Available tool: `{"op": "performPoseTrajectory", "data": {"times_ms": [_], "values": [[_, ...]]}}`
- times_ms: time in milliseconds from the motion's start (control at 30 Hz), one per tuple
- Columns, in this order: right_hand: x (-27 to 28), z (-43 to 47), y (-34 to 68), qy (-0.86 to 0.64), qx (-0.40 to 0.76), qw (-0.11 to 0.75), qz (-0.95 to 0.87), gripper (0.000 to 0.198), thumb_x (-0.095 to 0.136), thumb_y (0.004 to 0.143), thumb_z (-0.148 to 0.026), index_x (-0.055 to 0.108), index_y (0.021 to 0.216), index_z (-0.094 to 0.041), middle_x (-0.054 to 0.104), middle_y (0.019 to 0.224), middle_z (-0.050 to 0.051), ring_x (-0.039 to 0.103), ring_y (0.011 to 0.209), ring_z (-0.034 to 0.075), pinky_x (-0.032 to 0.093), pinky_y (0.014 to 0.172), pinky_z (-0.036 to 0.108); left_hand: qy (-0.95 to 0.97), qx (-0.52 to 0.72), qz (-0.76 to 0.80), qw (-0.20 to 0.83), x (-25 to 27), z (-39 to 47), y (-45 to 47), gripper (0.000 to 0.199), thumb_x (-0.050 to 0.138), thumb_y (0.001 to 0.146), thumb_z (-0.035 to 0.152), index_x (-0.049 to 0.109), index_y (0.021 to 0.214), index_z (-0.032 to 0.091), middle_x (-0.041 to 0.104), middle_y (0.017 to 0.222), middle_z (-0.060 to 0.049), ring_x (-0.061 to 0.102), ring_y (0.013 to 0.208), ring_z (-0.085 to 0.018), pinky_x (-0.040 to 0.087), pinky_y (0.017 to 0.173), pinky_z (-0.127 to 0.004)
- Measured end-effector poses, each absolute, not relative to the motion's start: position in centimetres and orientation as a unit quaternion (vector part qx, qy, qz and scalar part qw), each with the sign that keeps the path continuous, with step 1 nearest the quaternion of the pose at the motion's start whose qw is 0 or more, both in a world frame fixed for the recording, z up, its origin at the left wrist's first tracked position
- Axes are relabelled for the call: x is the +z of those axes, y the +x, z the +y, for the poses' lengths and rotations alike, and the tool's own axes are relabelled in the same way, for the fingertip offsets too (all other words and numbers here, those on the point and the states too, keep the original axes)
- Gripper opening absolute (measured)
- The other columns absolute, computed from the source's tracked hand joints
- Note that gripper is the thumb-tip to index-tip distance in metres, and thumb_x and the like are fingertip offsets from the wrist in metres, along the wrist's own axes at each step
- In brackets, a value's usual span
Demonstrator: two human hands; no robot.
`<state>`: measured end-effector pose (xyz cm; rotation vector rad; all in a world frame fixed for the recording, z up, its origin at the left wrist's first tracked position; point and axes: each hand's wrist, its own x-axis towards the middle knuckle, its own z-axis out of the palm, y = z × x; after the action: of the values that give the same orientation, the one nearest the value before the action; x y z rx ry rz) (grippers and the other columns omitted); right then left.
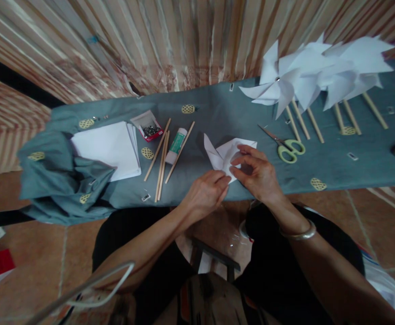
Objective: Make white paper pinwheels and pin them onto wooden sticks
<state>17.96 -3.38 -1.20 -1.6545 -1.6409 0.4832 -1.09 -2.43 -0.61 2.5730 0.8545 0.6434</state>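
A partly folded white paper pinwheel (229,150) lies on the cloth-covered table in front of me, one of its points standing up at the left. Closed on its near edge is my left hand (208,192), the fingertips pinched at the paper. From the right, my right hand (256,174) curls over the sheet, thumb and fingers bent against a folded flap. Its fingertips partly hide the paper's middle. Just right of that hand rest scissors (285,148) with green handles, blades apart.
Left of the paper lie several wooden sticks (162,164), a glue stick (176,145), a small box of metal pins (149,127) and a stack of white paper (107,146). Finished pinwheels (319,72) on sticks are piled at the back right. Bunched cloth (62,176) covers the left end.
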Motion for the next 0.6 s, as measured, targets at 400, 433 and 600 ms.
{"op": "performPoseTrajectory", "data": {"times_ms": [400,433,600], "values": [[-1.28,-3.42,18.04,-0.643,0.184,0.366,-0.647,0.008,0.071,0.08,-0.028,0.073,0.087,-0.025,0.066,0.129,0.007,0.064,0.114,0.029,0.051,0.102,0.053,0.906,0.232,0.301,0.184,-0.51,-2.38,-1.06,0.022,0.049,0.097,0.017,0.066,0.109,0.011,0.07,0.102,-0.011,0.068,0.097,-0.02,0.06,0.086,-0.033],[-1.27,-3.42,18.03,-0.644,0.183,0.364,-0.647,0.007,0.071,0.08,-0.028,0.073,0.086,-0.026,0.066,0.129,0.007,0.064,0.115,0.029,0.051,0.102,0.053,0.906,0.231,0.302,0.187,-0.51,-2.38,-1.07,0.022,0.049,0.097,0.017,0.066,0.109,0.011,0.07,0.102,-0.011,0.068,0.097,-0.02,0.06,0.087,-0.033],[-1.2,-3.44,17.87,-0.646,0.179,0.36,-0.649,0.006,0.07,0.081,-0.028,0.073,0.086,-0.025,0.065,0.13,0.008,0.063,0.116,0.029,0.05,0.103,0.053,0.902,0.221,0.312,0.199,-0.54,-2.39,-1.12,0.023,0.047,0.098,0.019,0.065,0.111,0.015,0.069,0.103,-0.009,0.068,0.098,-0.019,0.059,0.087,-0.033]]}}
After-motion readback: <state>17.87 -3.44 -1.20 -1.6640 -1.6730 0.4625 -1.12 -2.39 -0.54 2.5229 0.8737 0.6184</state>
